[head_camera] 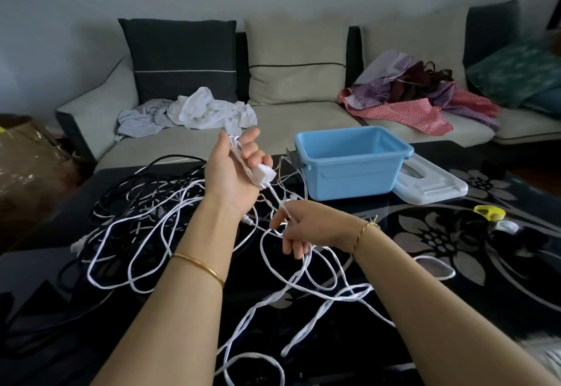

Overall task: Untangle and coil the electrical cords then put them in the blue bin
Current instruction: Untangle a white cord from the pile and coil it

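A tangle of white cords (142,233) and black cords (121,191) lies spread over the black glass table (455,279). My left hand (235,173) is raised, palm up, and grips a white plug block (265,174) with cord strands running through its fingers. Lower and to the right, my right hand (299,224) pinches a white cord strand that leads up to the left hand; more white loops hang from it toward the table's front. The blue bin (352,162) stands with nothing in it on the table behind the hands, to the right.
The bin's white lid (431,183) lies beside the bin on the right. A yellow object (488,212) and a small white one (507,227) sit at the table's right. A sofa (297,115) with clothes piles stands behind. A cardboard box (24,154) is at left.
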